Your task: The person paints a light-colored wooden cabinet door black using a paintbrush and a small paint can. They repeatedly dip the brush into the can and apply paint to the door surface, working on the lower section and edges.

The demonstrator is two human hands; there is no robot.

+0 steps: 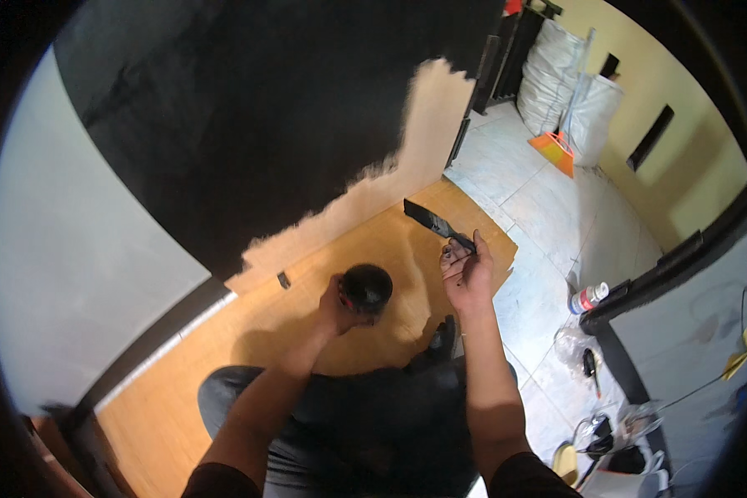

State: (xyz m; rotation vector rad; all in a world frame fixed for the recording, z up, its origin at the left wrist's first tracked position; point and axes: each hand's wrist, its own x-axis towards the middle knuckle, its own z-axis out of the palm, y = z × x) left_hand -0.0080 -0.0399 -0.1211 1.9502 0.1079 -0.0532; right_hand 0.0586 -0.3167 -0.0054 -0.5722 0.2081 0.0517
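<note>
My left hand grips a round container of black paint above a wooden board on the floor. To its right, my right hand holds a paintbrush by its handle; the brush is coated black and tilts up and left. Dark smudges mark the fingers of my right hand. In front of me stands a door or panel, mostly painted black, with a bare light-wood strip along its lower and right edges. The brush is near that strip but apart from it.
The wooden board lies under my work. A small dark piece rests on it. At the right are a bottle, plastic bags and cables. White sacks and an orange broom stand against the far wall.
</note>
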